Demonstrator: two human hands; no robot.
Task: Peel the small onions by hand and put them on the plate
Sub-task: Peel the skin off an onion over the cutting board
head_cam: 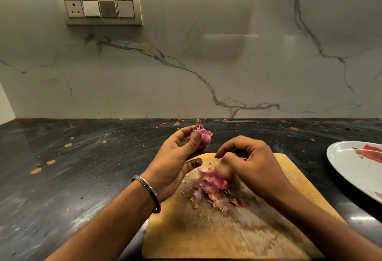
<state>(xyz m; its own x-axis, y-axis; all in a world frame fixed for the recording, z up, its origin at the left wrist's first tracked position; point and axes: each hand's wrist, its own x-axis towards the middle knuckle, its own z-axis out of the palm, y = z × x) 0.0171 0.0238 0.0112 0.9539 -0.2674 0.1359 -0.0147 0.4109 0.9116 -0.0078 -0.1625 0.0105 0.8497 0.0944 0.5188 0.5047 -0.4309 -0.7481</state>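
My left hand [175, 157] holds a small pink-purple onion [203, 136] up above the far edge of a wooden cutting board [217, 231]. Loose skin hangs off the onion's top. My right hand [246, 157] hovers over the board, fingers curled and blurred, just above a heap of pink and brown onion peels [210, 188]. Whether it pinches a peel is unclear. A white plate [351, 169] with a red print lies at the right edge, partly cut off by the frame.
The board sits on a dark, speckled stone counter [82, 178]. A marble-look wall [206, 64] rises behind it, with a switch and socket panel [99, 8] at the upper left. A metal bangle [147, 190] circles my left wrist.
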